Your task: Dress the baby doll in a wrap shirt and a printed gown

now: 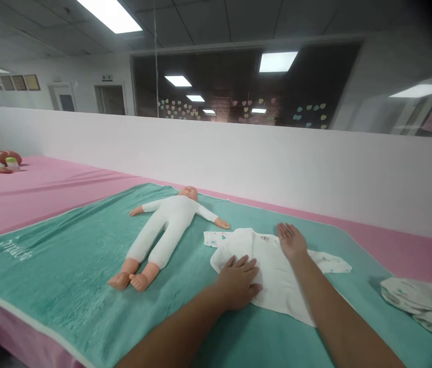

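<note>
A white baby shirt (273, 286) with patterned sleeves lies spread on the green towel (85, 255). Palm down, my left hand (239, 281) rests on the shirt's left side with its fingers spread. My right hand (291, 240) is by the neckline on the right, turned with the palm partly up and the fingers stretched out; nothing is in it. To the left of the shirt a baby doll (165, 220) in a white bodysuit lies on its back, arms out, its bare feet toward me.
A folded white patterned garment (423, 301) sits at the right edge of the towel. Pink sheet (66, 179) covers the surface beneath. Another doll (6, 156) and a small green-capped bottle (12, 163) are at the far left. A white wall (239, 153) borders the back.
</note>
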